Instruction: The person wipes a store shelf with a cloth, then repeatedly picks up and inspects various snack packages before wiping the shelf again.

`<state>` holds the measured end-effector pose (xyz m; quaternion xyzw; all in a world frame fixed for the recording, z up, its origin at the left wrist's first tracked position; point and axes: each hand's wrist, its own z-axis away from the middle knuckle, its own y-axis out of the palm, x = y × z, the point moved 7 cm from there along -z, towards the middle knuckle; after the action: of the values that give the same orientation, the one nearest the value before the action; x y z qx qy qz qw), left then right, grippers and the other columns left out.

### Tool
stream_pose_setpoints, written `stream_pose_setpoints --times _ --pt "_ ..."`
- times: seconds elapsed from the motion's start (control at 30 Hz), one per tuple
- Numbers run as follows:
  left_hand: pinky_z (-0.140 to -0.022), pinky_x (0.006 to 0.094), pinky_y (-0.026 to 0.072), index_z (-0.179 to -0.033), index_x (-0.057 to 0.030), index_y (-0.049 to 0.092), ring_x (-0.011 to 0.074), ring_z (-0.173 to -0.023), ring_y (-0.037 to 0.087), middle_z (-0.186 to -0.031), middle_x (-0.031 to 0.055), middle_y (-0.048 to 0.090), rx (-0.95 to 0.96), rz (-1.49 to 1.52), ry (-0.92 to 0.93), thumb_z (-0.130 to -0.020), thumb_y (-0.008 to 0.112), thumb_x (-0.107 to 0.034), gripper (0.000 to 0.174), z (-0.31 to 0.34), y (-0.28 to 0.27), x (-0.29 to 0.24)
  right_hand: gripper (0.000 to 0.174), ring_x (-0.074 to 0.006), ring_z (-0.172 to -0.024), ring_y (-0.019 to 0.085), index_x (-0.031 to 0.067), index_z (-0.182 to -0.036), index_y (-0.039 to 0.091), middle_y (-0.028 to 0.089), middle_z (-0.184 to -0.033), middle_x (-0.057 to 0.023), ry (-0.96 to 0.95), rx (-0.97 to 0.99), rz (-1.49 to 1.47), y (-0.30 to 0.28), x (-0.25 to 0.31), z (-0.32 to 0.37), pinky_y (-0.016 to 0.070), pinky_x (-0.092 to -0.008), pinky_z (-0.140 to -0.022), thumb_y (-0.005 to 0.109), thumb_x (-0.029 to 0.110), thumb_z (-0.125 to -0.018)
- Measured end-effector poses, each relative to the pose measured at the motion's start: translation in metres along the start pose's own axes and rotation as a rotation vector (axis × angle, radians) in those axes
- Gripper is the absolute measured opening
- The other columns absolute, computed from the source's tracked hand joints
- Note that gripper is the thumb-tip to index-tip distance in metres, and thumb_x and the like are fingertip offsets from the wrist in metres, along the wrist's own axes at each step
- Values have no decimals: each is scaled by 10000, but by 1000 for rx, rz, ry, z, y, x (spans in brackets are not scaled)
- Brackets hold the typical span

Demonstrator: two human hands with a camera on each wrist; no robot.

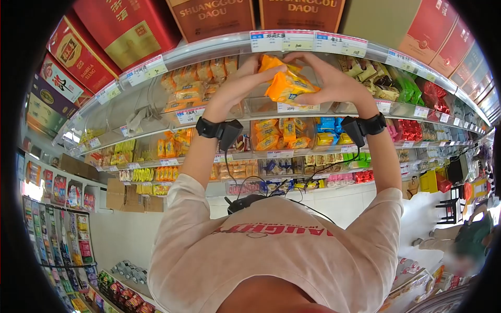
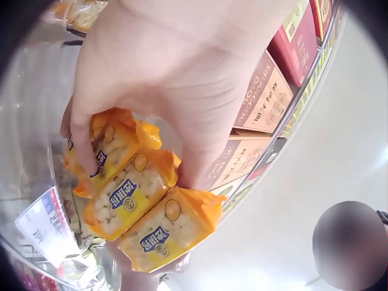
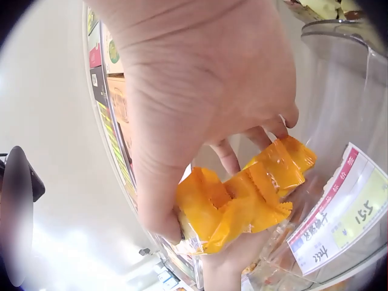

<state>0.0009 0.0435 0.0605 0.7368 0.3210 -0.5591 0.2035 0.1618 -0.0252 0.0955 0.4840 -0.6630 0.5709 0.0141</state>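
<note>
Several orange-and-yellow snack packets (image 1: pixel 289 86), lined up side by side, are held between both hands over a clear shelf bin. My left hand (image 1: pixel 237 86) grips their left side; in the left wrist view the thumb and fingers span the row of packets (image 2: pixel 136 200), whose clear fronts show pale pieces inside. From the other side my right hand (image 1: pixel 336 83) holds them. In the right wrist view its thumb lies at the near packet (image 3: pixel 200 203) and its fingers reach behind the far one, round the crimped orange ends.
A price tag (image 1: pixel 297 108) is on the bin's front edge. Bins of orange packets (image 1: pixel 188 88) stand to the left, with green-wrapped sweets (image 1: pixel 409 86) to the right. Liquor boxes (image 1: pixel 211 18) line the shelf above. More sweets fill the lower tiers. Another person (image 1: pixel 469 237) is at far right.
</note>
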Motion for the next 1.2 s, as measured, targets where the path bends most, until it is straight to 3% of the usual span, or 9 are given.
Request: stream_pose_setpoints --times 0.07,0.1,0.23,0.33,0.47,0.77,0.87,1.03,1.2 --pt "-1077 329 457 -1463 25 477 173 -1292 554 -1392 122 567 -110 39 48 -969 752 -390 702 3 -3 4 889 -265 -1438 440 34 -1521 421 490 -1499 -129 31 39 -60 0 -2 -1 313 -401 -1224 839 294 -781" --pt "-1072 353 478 -1467 43 460 191 -1311 551 -1398 137 548 -100 57 42 -975 725 -466 755 -3 -9 17 861 -258 -1462 417 26 -1520 424 485 -1508 -121 31 37 -68 -1 -7 -2 294 -397 -1239 833 258 -798" --pt "-1059 353 498 -1422 104 450 228 -1297 569 -1351 166 560 -35 127 103 -939 726 -573 877 2 3 -4 821 -247 -1472 411 26 -1532 410 477 -1517 -124 1 38 -1 1 -12 -4 284 -394 -1254 807 251 -849" --pt "-1058 350 502 -1366 94 507 219 -1268 591 -1345 153 570 -133 66 55 -918 761 -550 824 -3 -13 18 831 -257 -1480 406 41 -1543 393 463 -1529 -128 -3 54 -17 5 -9 -5 293 -432 -1266 803 273 -859" --pt "-1049 327 490 -1334 64 562 196 -1249 604 -1306 131 609 -108 115 42 -919 782 -488 724 -4 -9 16 849 -273 -1509 379 68 -1565 364 441 -1545 -133 129 49 -118 7 -15 -1 363 -477 -1236 814 263 -871" --pt "-1068 313 473 -1445 -36 553 152 -1285 577 -1399 59 588 -84 190 24 -1008 689 -419 597 -18 3 17 800 -258 -1480 415 52 -1544 399 470 -1525 -123 83 -10 -162 0 -26 0 363 -420 -1235 814 216 -880" --pt "-1063 335 471 -1484 -54 532 185 -1298 576 -1400 80 594 -91 214 -6 -974 713 -459 676 -18 6 21 789 -252 -1444 452 44 -1527 424 487 -1509 -123 113 -48 -89 0 -28 3 356 -416 -1239 821 216 -867" --pt "-1047 335 483 -1464 -5 514 186 -1263 588 -1371 96 595 -149 267 -147 -975 719 -445 689 -25 5 40 861 -279 -1387 513 5 -1505 424 517 -1460 -168 200 -42 16 3 -34 5 416 -443 -1203 826 405 -858" --pt "-1015 333 510 -1398 53 516 184 -1218 612 -1319 126 616 -225 318 -235 -1004 693 -388 618 -29 6 41 869 -281 -1357 542 -12 -1481 438 543 -1427 -182 261 -47 17 7 -42 3 438 -434 -1184 834 435 -850"
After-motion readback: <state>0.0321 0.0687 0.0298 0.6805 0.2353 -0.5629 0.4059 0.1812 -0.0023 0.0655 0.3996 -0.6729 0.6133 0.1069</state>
